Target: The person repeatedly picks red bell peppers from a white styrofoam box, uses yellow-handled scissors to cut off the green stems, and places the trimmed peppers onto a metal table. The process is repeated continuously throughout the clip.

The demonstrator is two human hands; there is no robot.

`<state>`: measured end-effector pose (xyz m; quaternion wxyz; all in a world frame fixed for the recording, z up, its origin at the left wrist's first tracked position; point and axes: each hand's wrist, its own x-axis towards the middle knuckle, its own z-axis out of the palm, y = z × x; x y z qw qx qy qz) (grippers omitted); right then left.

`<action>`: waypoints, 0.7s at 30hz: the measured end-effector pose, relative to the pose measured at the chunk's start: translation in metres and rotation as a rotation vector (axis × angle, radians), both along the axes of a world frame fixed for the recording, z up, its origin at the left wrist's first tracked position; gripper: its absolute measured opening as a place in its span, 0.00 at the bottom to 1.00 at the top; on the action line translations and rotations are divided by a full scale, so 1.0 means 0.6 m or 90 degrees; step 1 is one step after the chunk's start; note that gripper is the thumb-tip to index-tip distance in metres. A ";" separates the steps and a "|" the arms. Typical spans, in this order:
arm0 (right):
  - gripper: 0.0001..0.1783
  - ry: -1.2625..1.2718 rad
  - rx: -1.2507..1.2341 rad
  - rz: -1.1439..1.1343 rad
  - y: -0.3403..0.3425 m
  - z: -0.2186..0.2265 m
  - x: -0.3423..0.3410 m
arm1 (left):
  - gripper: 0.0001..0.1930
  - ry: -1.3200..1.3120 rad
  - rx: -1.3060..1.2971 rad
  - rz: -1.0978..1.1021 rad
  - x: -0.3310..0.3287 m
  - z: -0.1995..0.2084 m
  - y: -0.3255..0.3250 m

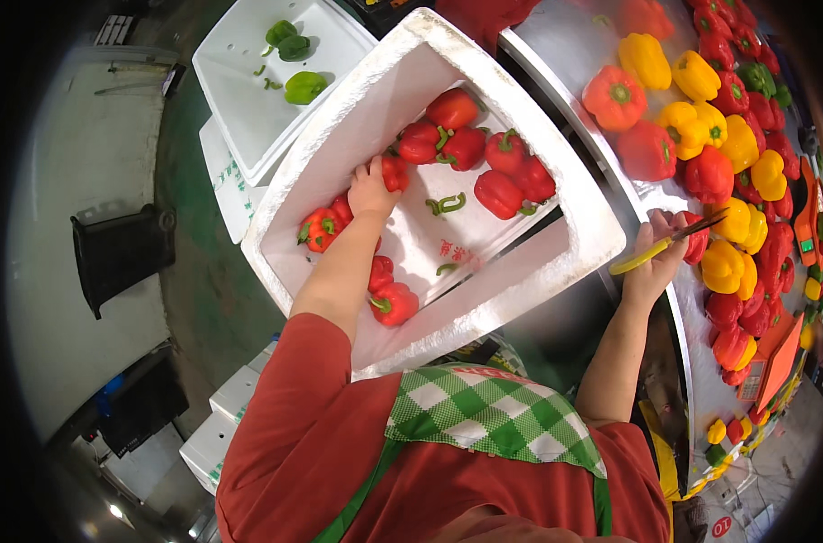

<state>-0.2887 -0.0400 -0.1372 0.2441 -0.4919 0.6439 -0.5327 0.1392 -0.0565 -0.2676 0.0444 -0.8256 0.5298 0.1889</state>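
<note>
My left hand (371,187) reaches into a white foam box (585,214) and closes on a red bell pepper (394,171). Several more red peppers (484,154) lie in the far part of the box, and others (391,303) lie near my forearm. My right hand (654,262) holds a yellow-handled knife (657,249) and a red pepper (696,240) at the edge of the metal display counter (565,45).
Red, yellow and orange peppers (701,127) are piled on the counter to the right. A second white foam tray (248,100) with green peppers (304,86) stands at the upper left. A black bin (122,253) sits on the floor at the left.
</note>
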 end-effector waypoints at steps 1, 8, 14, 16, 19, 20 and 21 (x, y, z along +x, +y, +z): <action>0.33 -0.002 0.000 -0.010 0.001 0.001 -0.006 | 0.49 0.041 -0.021 0.002 0.003 0.005 0.001; 0.33 -0.060 -0.034 -0.006 0.043 0.095 0.027 | 0.36 0.912 -0.186 0.302 -0.006 0.101 0.071; 0.40 -0.141 -0.005 0.396 0.112 0.194 0.119 | 0.39 1.539 -0.116 0.515 -0.074 0.250 0.120; 0.38 0.053 0.048 0.530 0.109 0.236 0.159 | 0.42 1.612 -0.137 0.516 -0.091 0.277 0.130; 0.34 0.272 0.053 0.534 0.120 0.245 0.202 | 0.44 1.681 -0.127 0.507 -0.102 0.314 0.137; 0.34 0.297 0.054 0.520 0.123 0.240 0.211 | 0.43 1.699 -0.116 0.473 -0.099 0.315 0.141; 0.34 0.322 0.055 0.507 0.124 0.237 0.218 | 0.42 1.715 -0.105 0.438 -0.096 0.313 0.145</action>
